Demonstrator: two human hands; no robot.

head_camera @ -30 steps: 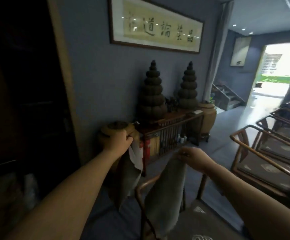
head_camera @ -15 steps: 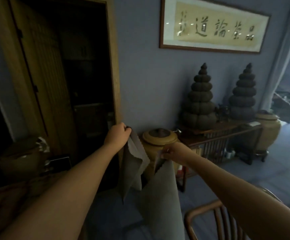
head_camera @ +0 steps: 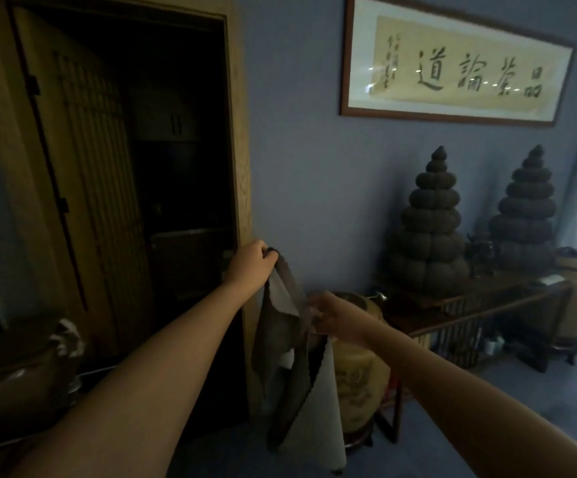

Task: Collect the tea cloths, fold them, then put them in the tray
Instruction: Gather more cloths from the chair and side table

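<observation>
Framed scroll (head_camera: 456, 62), on wall above side table: four large brushed characters, in the order they stood left to right: 道 論 茶 品.
Scroll, left end: column of small brushed characters, too fine to make out.
Scroll glass: a row of bright reflected spots crossed the lower strokes of the characters.
Yellow jar (head_camera: 356, 370), beside side table: faint raised pattern on its belly; could not tell whether it was writing.
Elsewhere: no readable labels, brands or numbers were seen.

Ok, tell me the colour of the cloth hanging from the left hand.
Dark grey with a paler reverse side, cloth; seen in the head view.
</observation>
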